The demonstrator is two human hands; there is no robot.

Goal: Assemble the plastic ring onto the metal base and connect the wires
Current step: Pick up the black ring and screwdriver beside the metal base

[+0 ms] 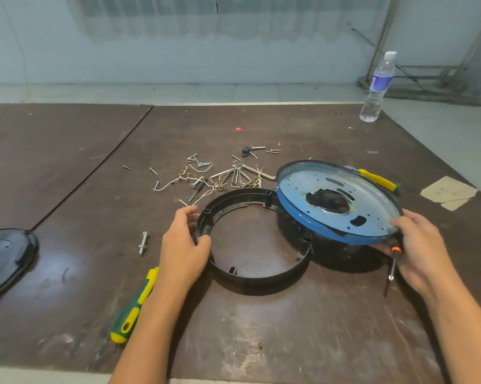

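- Head view: my left hand grips the left wall of the black plastic ring, with the thumb hooked over the rim to the inside and the fingers curled round the outside.
- The plastic ring lies flat on the brown table, near the middle. Its far-right part runs under the raised disc.
- My right hand holds the blue metal base by its near-right edge, thumb on top of the rim and fingers beneath.
- The metal base is tilted, with its left side low beside the ring. Its pale inner face, full of holes, is turned up towards me.
- It is dark under the base, and I cannot tell what touches the table there.
- The same hand also keeps a small screwdriver with an orange collar, its shaft pointing towards the near edge.
- The wires lie loose on the table just beyond the ring, mixed with screws and bent metal clips.
- A green and yellow screwdriver lies beside my left forearm, and a bolt lies further left of that hand.
- A yellow-handled tool shows behind the base.
- A dark cover sits at the left edge.
- A water bottle stands at the far right corner.
- A scrap of paper lies on the right.
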